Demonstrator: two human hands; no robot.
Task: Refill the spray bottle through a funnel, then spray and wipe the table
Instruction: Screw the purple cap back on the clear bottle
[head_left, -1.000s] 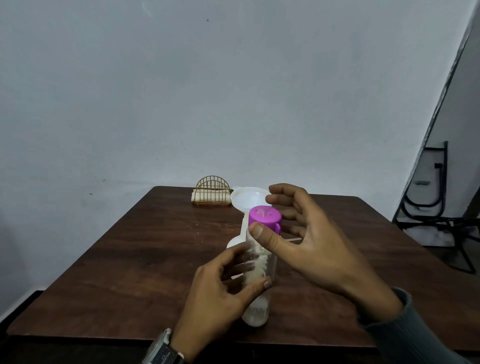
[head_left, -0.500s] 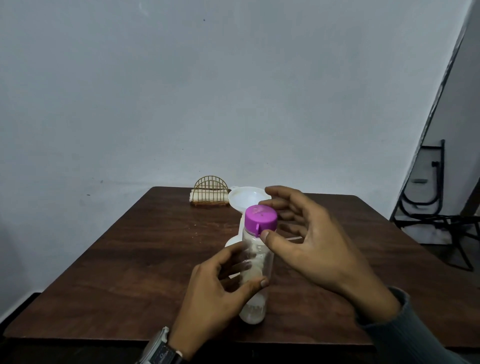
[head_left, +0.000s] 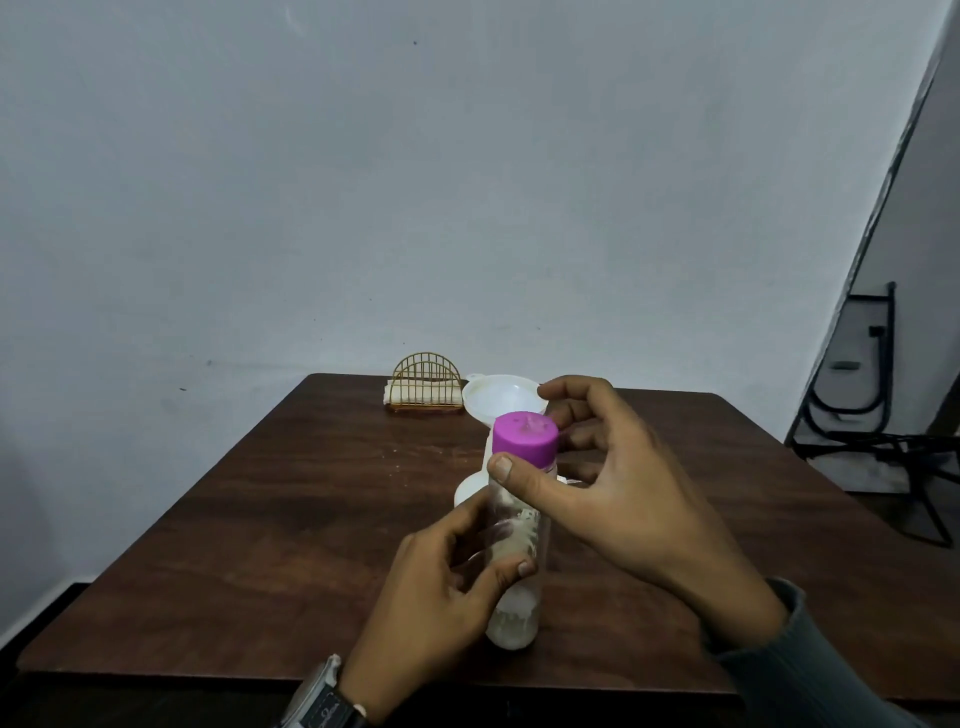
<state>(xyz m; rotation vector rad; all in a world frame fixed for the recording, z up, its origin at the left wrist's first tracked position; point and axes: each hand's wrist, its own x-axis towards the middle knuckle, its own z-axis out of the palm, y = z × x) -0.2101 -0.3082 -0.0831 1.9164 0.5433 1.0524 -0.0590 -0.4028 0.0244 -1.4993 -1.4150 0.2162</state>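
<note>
your left hand (head_left: 441, 577) grips the clear bottle (head_left: 514, 582) standing upright near the bench (head_left: 270, 519) front edge; your right hand (head_left: 597, 483) pinches its purple cap (head_left: 524, 436), with the white funnel (head_left: 498, 397) just behind

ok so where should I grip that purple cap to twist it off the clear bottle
Pinch the purple cap around its straight side wall, coming from above and the right. The clear bottle stands upright, steadied by the left hand, so the right hand has room.

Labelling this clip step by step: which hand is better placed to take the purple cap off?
Right hand: its fingers already pinch the cap, while the left hand steadies the bottle.
</note>
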